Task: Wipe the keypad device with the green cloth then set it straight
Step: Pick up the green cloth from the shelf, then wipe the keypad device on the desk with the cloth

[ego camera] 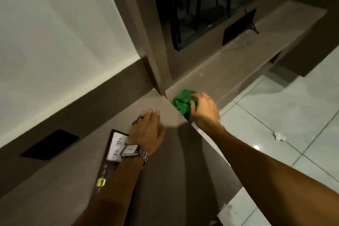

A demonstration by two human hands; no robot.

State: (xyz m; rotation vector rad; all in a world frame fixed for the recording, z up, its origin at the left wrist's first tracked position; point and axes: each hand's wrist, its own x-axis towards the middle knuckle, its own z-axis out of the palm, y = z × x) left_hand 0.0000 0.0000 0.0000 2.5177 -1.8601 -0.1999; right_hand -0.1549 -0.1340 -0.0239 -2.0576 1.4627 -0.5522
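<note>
My right hand point(203, 110) is reaching forward with its fingers curled over the crumpled green cloth point(182, 102), closed loosely on it, though I cannot tell whether it is lifted or only pressed down; the cloth lies on the lower grey ledge point(229, 64) just past the corner of the tabletop. My left hand point(148, 128) rests flat and open on the grey-brown tabletop point(165, 170), holding nothing, a ring on one finger and a metal-banded square watch point(131, 150) on the wrist. Just beside and partly under that wrist lies the keypad device point(110, 154), a dark flat slab with a white screen and a yellow button, lying at a slant to the tabletop's edge. I judge the task barely begun: the cloth is only being gathered, wiping and straightening both remain.
</note>
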